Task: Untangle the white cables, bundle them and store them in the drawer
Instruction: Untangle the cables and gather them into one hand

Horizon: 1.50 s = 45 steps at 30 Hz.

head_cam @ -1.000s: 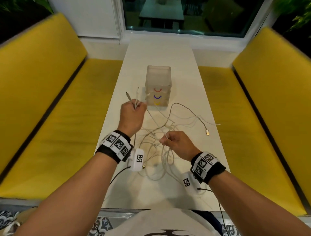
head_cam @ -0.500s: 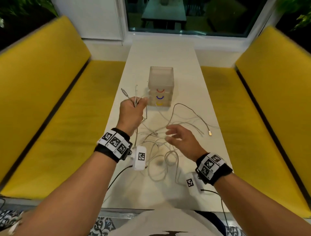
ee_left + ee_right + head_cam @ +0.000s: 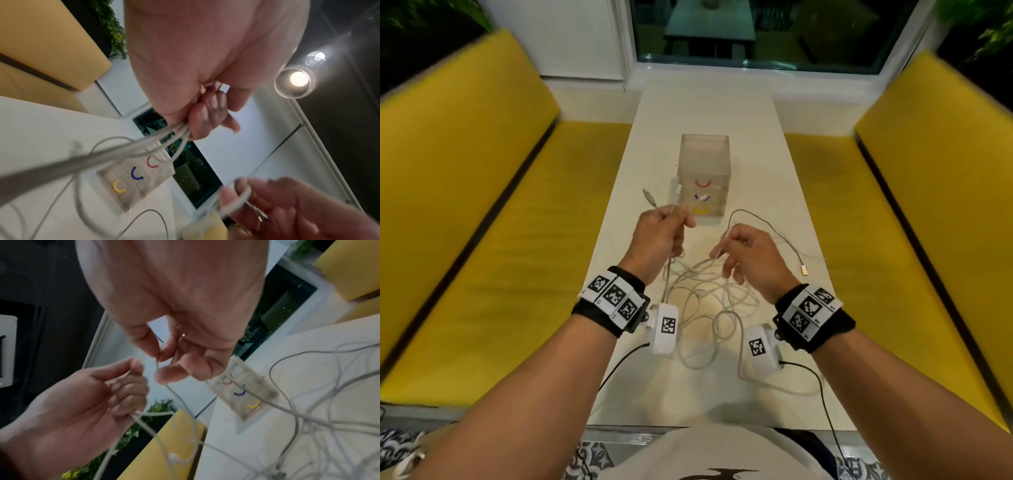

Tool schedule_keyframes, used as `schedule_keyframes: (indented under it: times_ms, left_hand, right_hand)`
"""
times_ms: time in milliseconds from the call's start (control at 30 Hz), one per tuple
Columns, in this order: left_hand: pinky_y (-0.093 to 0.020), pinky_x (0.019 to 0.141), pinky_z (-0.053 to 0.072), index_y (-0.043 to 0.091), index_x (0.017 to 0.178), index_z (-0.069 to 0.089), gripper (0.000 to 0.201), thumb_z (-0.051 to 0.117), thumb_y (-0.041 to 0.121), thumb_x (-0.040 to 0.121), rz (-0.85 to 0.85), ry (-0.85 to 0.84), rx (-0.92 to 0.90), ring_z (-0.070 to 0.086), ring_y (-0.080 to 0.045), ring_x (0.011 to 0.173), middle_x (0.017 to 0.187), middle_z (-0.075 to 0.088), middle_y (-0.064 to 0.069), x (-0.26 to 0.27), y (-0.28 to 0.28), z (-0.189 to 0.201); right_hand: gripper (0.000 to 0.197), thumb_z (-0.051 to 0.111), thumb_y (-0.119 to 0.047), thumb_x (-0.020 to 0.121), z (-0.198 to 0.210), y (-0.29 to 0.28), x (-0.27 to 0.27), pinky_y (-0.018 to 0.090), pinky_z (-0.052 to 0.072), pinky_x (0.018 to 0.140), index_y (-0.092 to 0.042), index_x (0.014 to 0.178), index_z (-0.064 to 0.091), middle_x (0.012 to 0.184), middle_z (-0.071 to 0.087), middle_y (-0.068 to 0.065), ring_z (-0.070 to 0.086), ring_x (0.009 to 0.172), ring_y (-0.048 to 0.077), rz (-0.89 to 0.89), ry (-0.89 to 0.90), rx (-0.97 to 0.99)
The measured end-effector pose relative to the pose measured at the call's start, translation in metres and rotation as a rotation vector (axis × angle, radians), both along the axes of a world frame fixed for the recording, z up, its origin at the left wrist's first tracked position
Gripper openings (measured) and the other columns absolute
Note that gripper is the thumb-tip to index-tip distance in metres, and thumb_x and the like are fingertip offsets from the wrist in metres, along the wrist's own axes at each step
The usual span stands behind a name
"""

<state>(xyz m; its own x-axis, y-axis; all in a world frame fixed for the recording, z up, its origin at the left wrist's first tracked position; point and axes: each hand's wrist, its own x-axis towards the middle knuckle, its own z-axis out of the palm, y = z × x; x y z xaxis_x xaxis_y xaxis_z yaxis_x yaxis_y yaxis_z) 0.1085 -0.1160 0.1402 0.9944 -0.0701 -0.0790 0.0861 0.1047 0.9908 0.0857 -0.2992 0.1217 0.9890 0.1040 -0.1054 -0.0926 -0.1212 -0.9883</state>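
- We're in the untangling stage: the white cables (image 3: 709, 301) lie in a loose knot on the white table (image 3: 709, 113), between the two wrists and just in front of the drawer unit (image 3: 703, 178).
- The left hand (image 3: 659, 240) is up off the table, fingers curled tight round several cable ends, with plug tips poking out above the fist.
- The right hand (image 3: 751, 255) sits close beside it, thumb and fingertips pinching a single strand, the other fingers loosely curled.
- One cable strays off to the right, its gold plug (image 3: 804, 272) lying alone on the table.
- The drawers look closed: red, blue and yellow handles all sit flush on the front, so storing has not begun.
- Next move, as I judge it: draw that pinched strand clear of the knot and pass its end to the left hand's gathered bunch. It calls for a gentle pull, or the loops may cinch tighter.
- Hard to read: how many cables there are, and which strand crosses which. Both wrist views are blurred, and the pile's near loops pass under the wrist cameras.
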Motion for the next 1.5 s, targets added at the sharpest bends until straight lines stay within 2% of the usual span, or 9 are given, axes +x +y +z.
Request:
schedule_keyframes:
  times_ms: [233, 333, 400, 467, 633, 833, 967, 1233, 1500]
  left_hand:
    - [-0.028, 0.048, 0.020, 0.016, 0.066, 0.035, 0.016, 0.042, 0.019, 0.081, 0.127, -0.050, -0.355, 0.019, -0.014, 0.050, 0.057, 0.023, 0.003, 0.014, 0.025, 0.010]
    - [-0.029, 0.051, 0.021, 0.016, 0.069, 0.034, 0.009, 0.037, 0.019, 0.078, 0.150, -0.083, -0.442, 0.021, -0.015, 0.053, 0.060, 0.025, 0.002, 0.017, 0.032, 0.013]
    - [-0.030, 0.053, 0.022, 0.016, 0.070, 0.034, 0.006, 0.036, 0.019, 0.075, 0.168, -0.090, -0.462, 0.022, -0.015, 0.054, 0.061, 0.026, 0.002, 0.019, 0.034, 0.012]
    - [-0.030, 0.053, 0.022, 0.016, 0.070, 0.033, 0.004, 0.036, 0.017, 0.073, 0.181, -0.088, -0.465, 0.023, -0.015, 0.054, 0.061, 0.027, 0.002, 0.020, 0.033, 0.010]
    - [-0.030, 0.054, 0.023, 0.016, 0.069, 0.033, 0.005, 0.035, 0.012, 0.069, 0.187, -0.086, -0.399, 0.024, -0.015, 0.054, 0.060, 0.029, 0.002, 0.019, 0.031, 0.002]
    - [-0.029, 0.051, 0.026, 0.017, 0.069, 0.032, 0.009, 0.036, 0.009, 0.068, 0.189, -0.113, -0.312, 0.023, -0.015, 0.053, 0.060, 0.027, 0.002, 0.020, 0.029, 0.000]
    - [-0.029, 0.050, 0.026, 0.018, 0.070, 0.031, 0.010, 0.037, 0.009, 0.069, 0.200, -0.116, -0.292, 0.023, -0.016, 0.053, 0.060, 0.026, 0.001, 0.020, 0.030, -0.002]
    - [-0.029, 0.050, 0.026, 0.017, 0.069, 0.032, 0.010, 0.037, 0.008, 0.069, 0.203, -0.086, -0.287, 0.023, -0.015, 0.053, 0.060, 0.026, 0.000, 0.020, 0.030, -0.008]
    - [-0.028, 0.049, 0.027, 0.016, 0.070, 0.034, 0.009, 0.037, 0.008, 0.069, 0.191, -0.072, -0.308, 0.024, -0.015, 0.053, 0.060, 0.028, 0.001, 0.018, 0.028, -0.008]
  right_hand:
    - [0.009, 0.055, -0.003, 0.091, -0.006, -0.073, 0.041, 0.032, 0.054, 0.048, 0.002, 0.093, 0.063, 0.078, 0.065, 0.012, 0.067, 0.062, 0.027, -0.477, -0.046, -0.120]
    - [0.022, 0.060, -0.007, 0.087, -0.024, -0.095, 0.057, 0.039, 0.061, 0.075, -0.002, 0.107, 0.068, 0.104, 0.072, 0.017, 0.070, 0.088, 0.029, -0.589, 0.032, -0.212]
    - [0.044, 0.062, -0.012, 0.086, -0.033, -0.096, 0.054, 0.037, 0.051, 0.100, -0.002, 0.129, 0.062, 0.131, 0.063, 0.018, 0.063, 0.116, 0.029, -0.585, 0.117, -0.405]
    - [0.046, 0.061, -0.012, 0.089, -0.035, -0.080, 0.040, 0.026, 0.041, 0.096, -0.004, 0.134, 0.057, 0.140, 0.054, 0.015, 0.055, 0.121, 0.023, -0.536, 0.089, -0.571]
    - [0.022, 0.058, -0.003, 0.081, -0.045, -0.011, 0.005, 0.031, 0.048, 0.086, -0.019, 0.089, 0.070, 0.100, 0.068, 0.004, 0.060, 0.094, 0.018, -0.137, -0.269, -0.576]
    - [0.027, 0.056, -0.012, 0.087, -0.090, 0.040, -0.004, 0.034, 0.054, 0.088, -0.014, 0.108, 0.073, 0.112, 0.071, 0.006, 0.066, 0.103, 0.025, 0.529, -0.001, -0.926]
    - [0.025, 0.060, -0.014, 0.089, -0.110, 0.043, -0.003, 0.040, 0.056, 0.088, -0.010, 0.114, 0.067, 0.115, 0.066, 0.009, 0.065, 0.103, 0.030, 0.575, 0.078, -1.140]
    - [0.018, 0.053, -0.012, 0.092, -0.126, 0.042, -0.001, 0.035, 0.044, 0.066, -0.014, 0.108, 0.063, 0.106, 0.066, 0.006, 0.067, 0.094, 0.028, 0.658, -0.137, -1.409]
    - [0.020, 0.052, -0.009, 0.089, -0.120, 0.027, -0.004, 0.034, 0.045, 0.069, -0.011, 0.108, 0.059, 0.104, 0.067, 0.009, 0.067, 0.091, 0.029, 0.682, -0.074, -1.422]
